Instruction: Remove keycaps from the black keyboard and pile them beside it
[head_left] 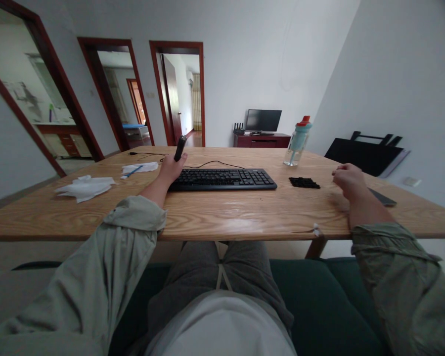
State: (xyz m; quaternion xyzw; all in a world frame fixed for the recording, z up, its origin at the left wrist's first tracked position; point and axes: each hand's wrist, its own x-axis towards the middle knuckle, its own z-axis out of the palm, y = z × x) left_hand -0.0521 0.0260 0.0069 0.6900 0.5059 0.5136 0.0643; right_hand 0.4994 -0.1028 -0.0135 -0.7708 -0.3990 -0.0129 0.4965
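Between left fingers (184, 158), clamped: black cylinder (180, 148). Beside them: black keyboard (224, 179). Right fingers (340, 173): curled, cannot tell whether gripping; black textured item (304, 183) to their left.

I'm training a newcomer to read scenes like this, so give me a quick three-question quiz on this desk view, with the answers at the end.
1. Which of the person's hands holds the black cylinder?
2. True or false: the bottle is lying on its side.
3. The slim item among the white sheets is mainly which colour? (A) red (B) blue (C) green

Key:
1. The left hand.
2. False; the bottle stands upright on the table.
3. B.
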